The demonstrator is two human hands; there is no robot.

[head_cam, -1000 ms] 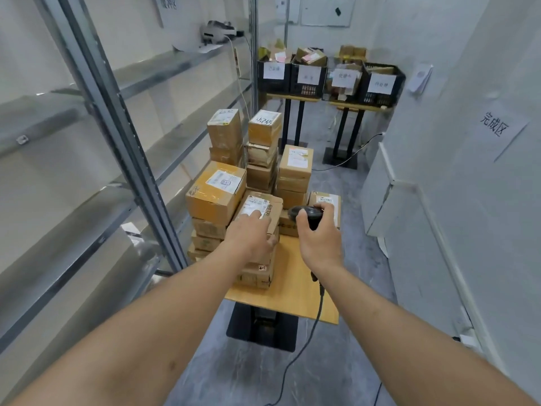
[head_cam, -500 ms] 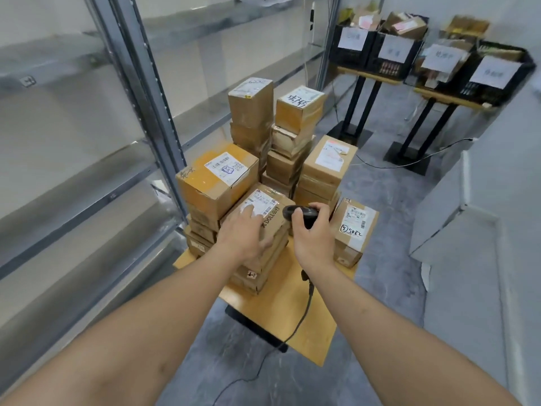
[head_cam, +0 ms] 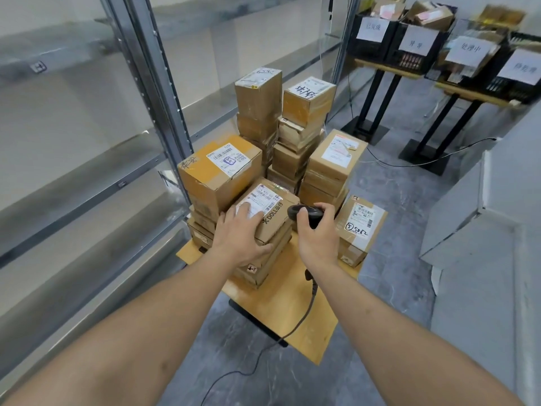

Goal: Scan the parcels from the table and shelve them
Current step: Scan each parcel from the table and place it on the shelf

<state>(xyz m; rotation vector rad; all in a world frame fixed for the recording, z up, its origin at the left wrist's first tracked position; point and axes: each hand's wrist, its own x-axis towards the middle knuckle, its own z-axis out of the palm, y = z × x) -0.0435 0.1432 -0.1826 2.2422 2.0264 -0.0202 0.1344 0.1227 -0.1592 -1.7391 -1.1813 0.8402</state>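
Left hand rests flat on the near parcel, its label just left of the scanner gripped in the right hand.

— Notes on the person: what's worn on the arms?

— Nothing in sight. Both forearms bare from the near edge of view to the wrists; no sleeve or cuff shows.

— Hands?

— Left hand and right hand both bare. No gloves, rings, watch or bands. Fingernails short and plain.

— Anything else?

— Only arms and hands in view.
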